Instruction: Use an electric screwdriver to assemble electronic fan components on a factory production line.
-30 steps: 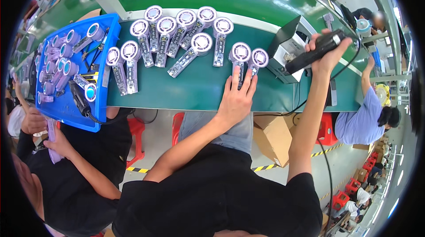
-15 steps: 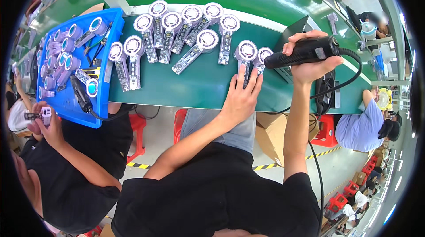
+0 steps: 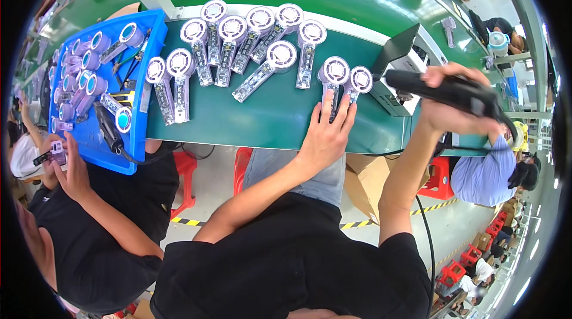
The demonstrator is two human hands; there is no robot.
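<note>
My left hand [image 3: 326, 140] is over the handles of two pale purple handheld fans, with its fingers and thumb gripping the nearer-left handheld fan [image 3: 333, 72]. Its fingertips also reach the smaller-looking handheld fan [image 3: 359, 80] beside it. My right hand [image 3: 456, 101] is wrapped round a black electric screwdriver [image 3: 411, 82], raised above the bench's right side and blurred by motion. The screwdriver's tip points left, apart from the fans. Several more fans, such as a tilted handheld fan [image 3: 265, 71], lie on the green mat [image 3: 238, 122] with circuit boards showing in their handles.
A blue tray [image 3: 140, 122] at the left holds several fans and another black tool [image 3: 109, 128]. A dark metal box [image 3: 400, 59] stands behind my right hand. A co-worker at the left holds a purple part [image 3: 58, 153]. A cardboard box [image 3: 364, 185] sits below the bench.
My right hand has moved the screwdriver right, away from the two fans, uncovering the right one's head. My left hand has stayed at the handles. The co-worker's part has turned.
</note>
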